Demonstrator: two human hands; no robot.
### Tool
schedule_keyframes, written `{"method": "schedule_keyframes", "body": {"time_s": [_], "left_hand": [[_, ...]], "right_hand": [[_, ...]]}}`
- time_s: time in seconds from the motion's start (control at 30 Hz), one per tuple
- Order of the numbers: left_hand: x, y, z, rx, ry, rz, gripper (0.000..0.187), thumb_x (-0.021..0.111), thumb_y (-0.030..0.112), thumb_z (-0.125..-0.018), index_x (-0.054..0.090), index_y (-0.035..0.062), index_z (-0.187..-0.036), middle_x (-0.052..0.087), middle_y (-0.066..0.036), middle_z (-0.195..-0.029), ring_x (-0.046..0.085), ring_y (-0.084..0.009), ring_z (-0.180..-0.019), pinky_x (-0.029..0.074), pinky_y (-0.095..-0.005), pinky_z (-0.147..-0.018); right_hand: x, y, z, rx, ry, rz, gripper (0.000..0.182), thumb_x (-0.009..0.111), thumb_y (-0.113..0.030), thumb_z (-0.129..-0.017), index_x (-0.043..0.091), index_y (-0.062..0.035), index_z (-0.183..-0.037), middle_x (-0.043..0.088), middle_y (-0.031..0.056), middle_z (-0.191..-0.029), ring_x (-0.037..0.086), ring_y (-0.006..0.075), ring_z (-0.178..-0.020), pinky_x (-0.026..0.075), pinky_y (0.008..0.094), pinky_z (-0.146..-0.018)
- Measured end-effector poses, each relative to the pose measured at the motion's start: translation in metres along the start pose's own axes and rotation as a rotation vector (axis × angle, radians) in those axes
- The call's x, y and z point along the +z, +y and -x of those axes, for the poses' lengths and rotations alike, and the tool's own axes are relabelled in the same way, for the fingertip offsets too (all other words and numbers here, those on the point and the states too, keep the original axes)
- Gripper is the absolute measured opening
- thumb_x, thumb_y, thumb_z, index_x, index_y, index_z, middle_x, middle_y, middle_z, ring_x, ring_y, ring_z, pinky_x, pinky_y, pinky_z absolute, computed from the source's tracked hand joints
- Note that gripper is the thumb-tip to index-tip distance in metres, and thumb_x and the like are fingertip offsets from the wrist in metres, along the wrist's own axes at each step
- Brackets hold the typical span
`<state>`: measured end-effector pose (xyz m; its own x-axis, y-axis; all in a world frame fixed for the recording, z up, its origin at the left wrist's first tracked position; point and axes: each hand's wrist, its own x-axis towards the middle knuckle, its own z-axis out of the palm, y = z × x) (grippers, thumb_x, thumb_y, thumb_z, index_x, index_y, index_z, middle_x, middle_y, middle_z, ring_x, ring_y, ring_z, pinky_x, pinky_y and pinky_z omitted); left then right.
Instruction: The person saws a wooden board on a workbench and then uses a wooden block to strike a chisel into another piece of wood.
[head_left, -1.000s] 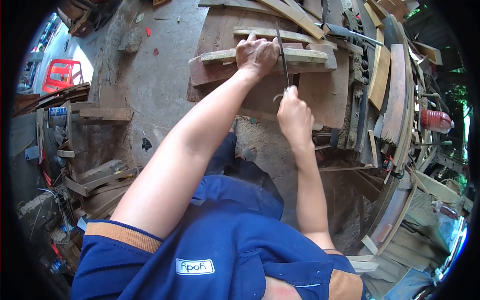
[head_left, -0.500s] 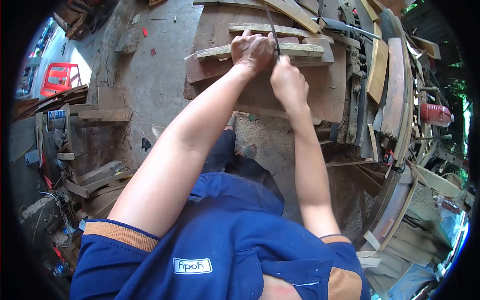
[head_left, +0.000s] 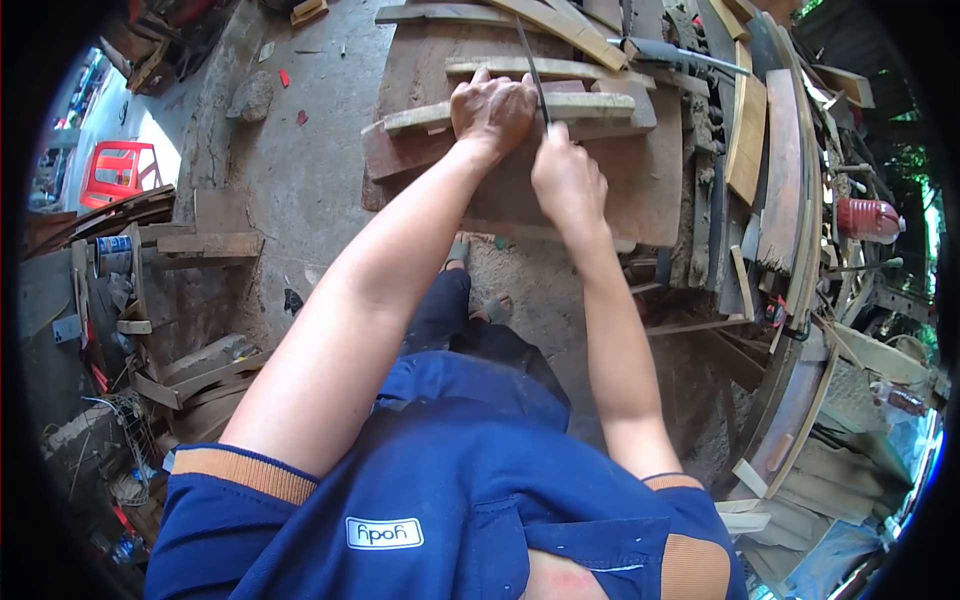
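My left hand (head_left: 493,115) lies over a pale wooden strip (head_left: 595,105), its fingers bent over the far edge and pressing it down. My right hand (head_left: 568,180) is closed round the near end of a handsaw (head_left: 534,72); its grip is hidden in the fist. The thin dark blade runs away from me, crossing the strip just right of my left hand. Under the strip lies a thicker reddish-brown wooden block (head_left: 400,155). A second wooden strip (head_left: 560,68) lies just beyond. All rest on a broad brown board (head_left: 640,190).
Long planks (head_left: 748,140) and scrap wood line the right side. A clamp-like metal bar (head_left: 690,55) lies at the far right of the board. A red plastic chair (head_left: 120,172) stands far left, and a jug of red liquid (head_left: 868,220) sits far right. Stacked timber (head_left: 210,243) is at left.
The view has shifted slightly. My right hand has drawn the saw a little toward me, while my left hand stays on the strip.
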<state>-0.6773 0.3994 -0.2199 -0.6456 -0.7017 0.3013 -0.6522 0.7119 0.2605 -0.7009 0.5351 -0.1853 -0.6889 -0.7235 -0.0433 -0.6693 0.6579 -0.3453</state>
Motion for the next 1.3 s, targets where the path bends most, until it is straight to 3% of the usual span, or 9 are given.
{"method": "schedule_keyframes", "body": {"time_s": [0.13, 0.27, 0.4, 0.47, 0.63, 0.87, 0.97, 1.2, 1.3], "left_hand": [[-0.003, -0.004, 0.001, 0.011, 0.025, -0.008, 0.053, 0.044, 0.038, -0.096, 0.073, 0.0094, -0.063, 0.071, -0.008, -0.069, 0.067, -0.0269, -0.086, 0.051, -0.0414, -0.072], [-0.007, 0.001, 0.001, 0.03, -0.006, 0.012, 0.051, 0.045, 0.038, -0.096, 0.073, 0.0087, -0.065, 0.071, -0.008, -0.071, 0.067, -0.0268, -0.087, 0.051, -0.0409, -0.072], [-0.004, 0.0, 0.002, 0.029, 0.038, -0.002, 0.051, 0.045, 0.037, -0.096, 0.072, 0.0078, -0.064, 0.071, -0.009, -0.071, 0.068, -0.0263, -0.087, 0.051, -0.0414, -0.075], [-0.002, -0.001, 0.001, 0.035, 0.041, 0.015, 0.052, 0.045, 0.037, -0.096, 0.072, 0.008, -0.063, 0.071, -0.009, -0.07, 0.068, -0.026, -0.086, 0.051, -0.0423, -0.075], [0.0, 0.0, 0.001, -0.005, 0.016, 0.022, 0.052, 0.044, 0.039, -0.096, 0.071, 0.0089, -0.064, 0.071, -0.01, -0.073, 0.068, -0.0264, -0.084, 0.053, -0.0414, -0.072], [-0.006, -0.002, 0.002, 0.056, 0.048, 0.025, 0.05, 0.045, 0.038, -0.096, 0.072, 0.0094, -0.065, 0.07, -0.01, -0.07, 0.068, -0.0266, -0.083, 0.053, -0.0425, -0.072], [-0.003, -0.001, 0.002, 0.013, 0.061, 0.033, 0.051, 0.046, 0.038, -0.096, 0.072, 0.0093, -0.063, 0.07, -0.009, -0.069, 0.068, -0.0264, -0.082, 0.053, -0.0417, -0.071], [-0.005, -0.002, 0.001, 0.056, 0.016, -0.02, 0.05, 0.045, 0.036, -0.097, 0.071, 0.0103, -0.063, 0.071, -0.007, -0.071, 0.067, -0.025, -0.084, 0.053, -0.0404, -0.071], [-0.007, 0.0, 0.002, 0.046, 0.039, 0.004, 0.051, 0.045, 0.037, -0.097, 0.071, 0.0089, -0.062, 0.07, -0.007, -0.07, 0.067, -0.0255, -0.082, 0.053, -0.0404, -0.072]], "right_hand": [[-0.013, 0.0, 0.038, 0.018, -0.12, 0.002, 0.018, 0.04, -0.016, -0.096, 0.052, -0.0027, -0.101, 0.068, 0.027, -0.08, 0.07, 0.0418, -0.08, 0.055, 0.054, -0.07], [0.001, -0.008, -0.027, 0.002, -0.028, -0.006, 0.021, 0.041, -0.016, -0.095, 0.054, -0.0015, -0.103, 0.069, 0.0263, -0.083, 0.07, 0.0417, -0.082, 0.056, 0.0522, -0.073], [-0.008, 0.0, 0.008, -0.031, -0.008, -0.001, 0.02, 0.042, -0.019, -0.096, 0.053, -0.0035, -0.103, 0.069, 0.0264, -0.082, 0.07, 0.0428, -0.078, 0.055, 0.0547, -0.07], [-0.011, 0.004, 0.03, 0.034, -0.119, 0.01, 0.019, 0.042, -0.02, -0.097, 0.052, -0.0047, -0.102, 0.069, 0.0258, -0.082, 0.069, 0.0436, -0.078, 0.055, 0.0554, -0.068], [0.008, -0.005, -0.033, -0.011, -0.002, 0.006, 0.018, 0.041, -0.015, -0.095, 0.053, -0.0027, -0.101, 0.069, 0.0258, -0.082, 0.07, 0.0417, -0.081, 0.055, 0.0534, -0.07], [-0.009, 0.005, 0.031, -0.001, -0.085, -0.018, 0.019, 0.042, -0.019, -0.097, 0.051, -0.0035, -0.102, 0.068, 0.0264, -0.079, 0.07, 0.0421, -0.078, 0.055, 0.0541, -0.069], [0.003, -0.006, -0.02, -0.003, -0.012, -0.015, 0.019, 0.04, -0.017, -0.096, 0.052, -0.0028, -0.102, 0.069, 0.026, -0.082, 0.069, 0.0423, -0.08, 0.056, 0.0532, -0.071], [-0.009, 0.008, 0.038, 0.016, -0.113, 0.001, 0.023, 0.04, -0.024, -0.1, 0.051, -0.0048, -0.104, 0.068, 0.0267, -0.077, 0.068, 0.0443, -0.076, 0.054, 0.0559, -0.068], [0.0, 0.004, 0.003, -0.027, -0.025, -0.038, 0.021, 0.04, -0.023, -0.099, 0.051, -0.0047, -0.101, 0.068, 0.0275, -0.078, 0.068, 0.045, -0.078, 0.055, 0.0547, -0.068]]}}
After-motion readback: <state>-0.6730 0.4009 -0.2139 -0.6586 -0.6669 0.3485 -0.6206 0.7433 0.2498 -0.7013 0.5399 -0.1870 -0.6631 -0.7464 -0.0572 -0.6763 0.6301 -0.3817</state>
